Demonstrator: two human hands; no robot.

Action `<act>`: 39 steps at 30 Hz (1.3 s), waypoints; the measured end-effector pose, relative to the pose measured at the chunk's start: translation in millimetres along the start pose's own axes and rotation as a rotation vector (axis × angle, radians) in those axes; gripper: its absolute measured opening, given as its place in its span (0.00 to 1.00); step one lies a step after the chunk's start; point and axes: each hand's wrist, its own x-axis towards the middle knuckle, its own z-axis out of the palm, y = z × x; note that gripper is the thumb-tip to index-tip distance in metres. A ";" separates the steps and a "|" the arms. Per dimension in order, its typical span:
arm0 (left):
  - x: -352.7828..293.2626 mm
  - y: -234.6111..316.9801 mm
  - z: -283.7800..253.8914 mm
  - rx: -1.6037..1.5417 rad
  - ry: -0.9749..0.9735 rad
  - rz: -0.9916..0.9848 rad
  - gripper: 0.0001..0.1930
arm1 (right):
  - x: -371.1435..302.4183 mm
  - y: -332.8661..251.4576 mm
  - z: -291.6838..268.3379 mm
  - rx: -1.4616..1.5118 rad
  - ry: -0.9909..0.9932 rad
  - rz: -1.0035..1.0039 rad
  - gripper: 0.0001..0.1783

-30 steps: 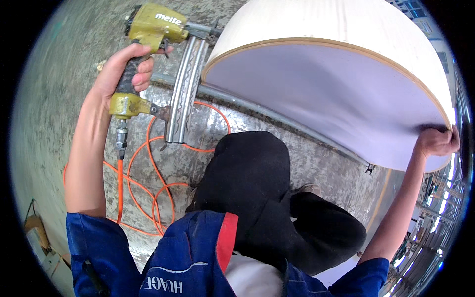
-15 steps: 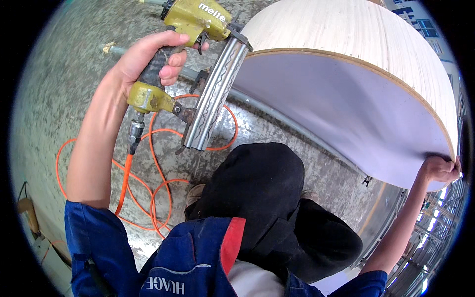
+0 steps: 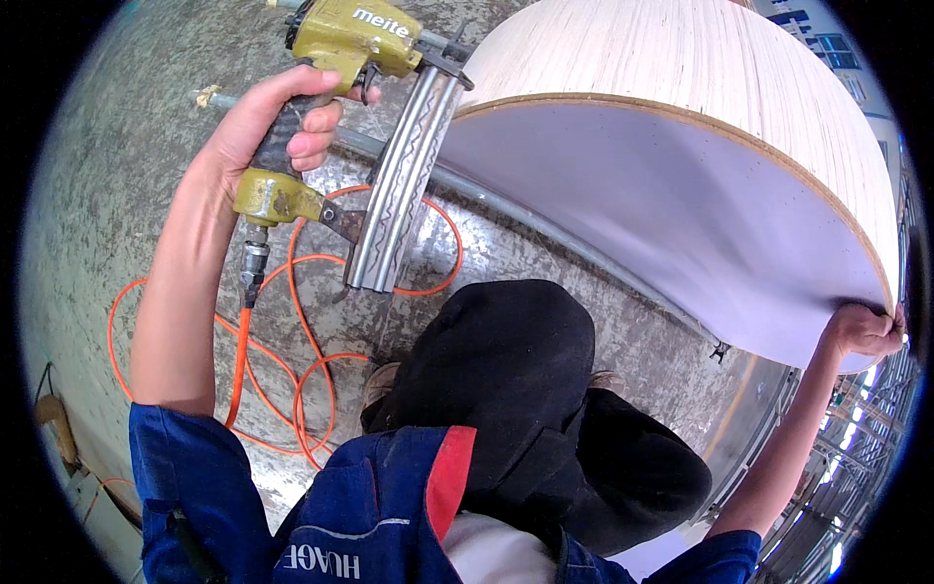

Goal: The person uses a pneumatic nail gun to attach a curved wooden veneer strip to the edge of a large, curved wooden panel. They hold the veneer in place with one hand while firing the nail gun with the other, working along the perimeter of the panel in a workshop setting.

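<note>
My left hand (image 3: 277,122) is wrapped round the black grip of a yellow-green pneumatic nail gun (image 3: 355,41), one finger by its trigger. The gun's long silver magazine (image 3: 404,180) slants down toward my knees. Its nose end is close to the left end of a large curved wooden piece (image 3: 671,73); whether they touch, I cannot tell. This piece has a pale wood-grain outer face, a brown edge and a smooth whitish underside (image 3: 662,204). At its far right end my right hand (image 3: 863,331) is closed on the edge, some fingers hidden behind it.
An orange air hose (image 3: 240,370) runs from the gun's handle and loops over the worn grey floor (image 3: 126,224). Metal pipes (image 3: 545,226) lie under the curved piece. My bent knees (image 3: 516,341) are just below. Metal racking (image 3: 856,457) stands at the right.
My left hand and the nail gun have shifted a little to the left, away from the curved piece's edge. My right hand keeps its hold at the same place.
</note>
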 end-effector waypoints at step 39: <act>14.7 -21.1 -17.8 0.005 0.000 -0.025 0.23 | -4.1 -26.3 -4.8 0.018 -0.084 0.056 0.22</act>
